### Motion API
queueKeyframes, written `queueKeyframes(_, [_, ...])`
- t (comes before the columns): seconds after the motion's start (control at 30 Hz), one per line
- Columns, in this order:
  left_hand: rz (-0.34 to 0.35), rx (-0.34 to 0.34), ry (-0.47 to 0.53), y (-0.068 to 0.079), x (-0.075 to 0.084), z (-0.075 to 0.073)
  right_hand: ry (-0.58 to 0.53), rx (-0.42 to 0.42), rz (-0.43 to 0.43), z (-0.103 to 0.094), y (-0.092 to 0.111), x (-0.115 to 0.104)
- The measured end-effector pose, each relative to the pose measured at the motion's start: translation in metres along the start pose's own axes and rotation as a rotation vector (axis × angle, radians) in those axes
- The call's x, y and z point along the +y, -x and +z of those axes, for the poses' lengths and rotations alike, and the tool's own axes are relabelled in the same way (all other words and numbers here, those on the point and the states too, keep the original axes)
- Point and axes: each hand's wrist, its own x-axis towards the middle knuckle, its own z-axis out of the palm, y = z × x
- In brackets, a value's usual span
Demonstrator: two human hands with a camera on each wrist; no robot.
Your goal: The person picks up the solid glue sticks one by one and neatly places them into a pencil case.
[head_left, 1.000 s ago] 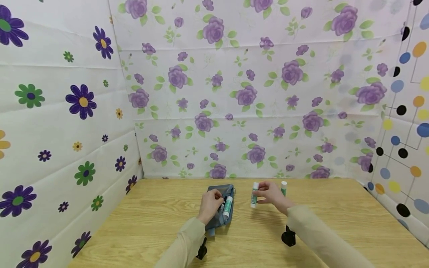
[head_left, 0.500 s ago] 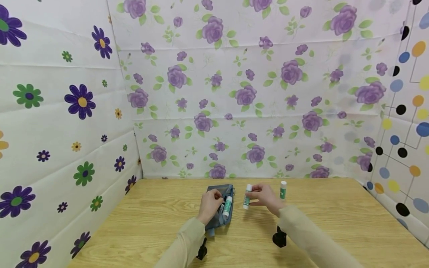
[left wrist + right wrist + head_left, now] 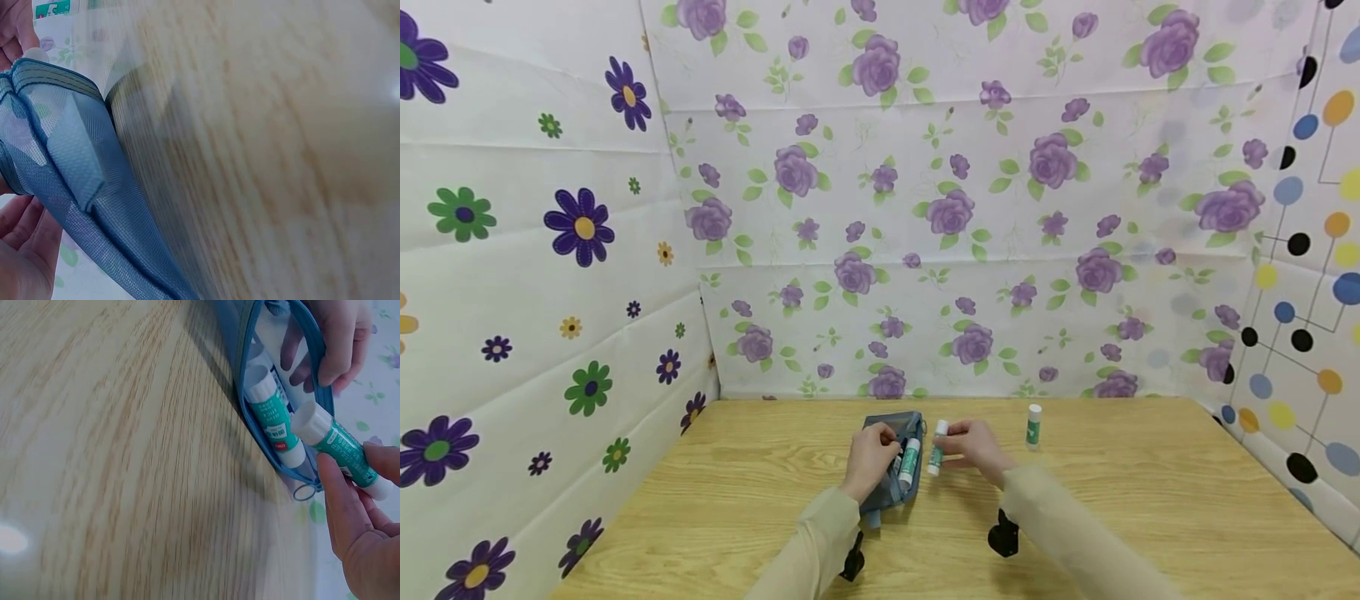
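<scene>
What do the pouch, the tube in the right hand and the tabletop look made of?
Pouch: blue, translucent fabric mesh, probably nylon or polyester; a fine weave shows.
Tube in the right hand: likely smooth plastic, given its evenly rounded white cap; green label could be paper or film.
Tabletop: wood grain with a glare spot suggesting sheen; solid wood or laminate, can't tell.

Hands, both mine: two, left hand [image 3: 871, 458] and right hand [image 3: 974, 447]. Sleeves [image 3: 1067, 508] on me: two. Black wrist gadgets [image 3: 1003, 537], one under each of my arms: two. Pouch [image 3: 883, 500]: one. Loop [image 3: 304, 492] at pouch's end: one. Green-labelled glue sticks I see: three, namely held stick [image 3: 345, 452], pouched stick [image 3: 273, 415], standing stick [image 3: 1033, 427]. Further tube [image 3: 257, 355] in pouch, mostly hidden, kind unclear to me: one. Table [image 3: 737, 467]: one. Patterned wall sheets [image 3: 910, 317]: three.
</scene>
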Motion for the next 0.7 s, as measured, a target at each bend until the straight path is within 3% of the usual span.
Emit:
queueKeyframes(0.17, [0.054,0.023,0.014,0.002,0.001,-0.001,-0.008,-0.023,0.011,0.007,0.001,0.001])
queueKeyframes(0.47, [-0.027,-0.018,-0.028,-0.003,-0.001,0.001,0.056,0.017,0.045,0.016,-0.005,0.006])
queueKeyframes(0.7, [-0.017,-0.007,-0.035,-0.002,0.001,0.000,0.134,0.061,0.086,0.022,-0.010,0.013])
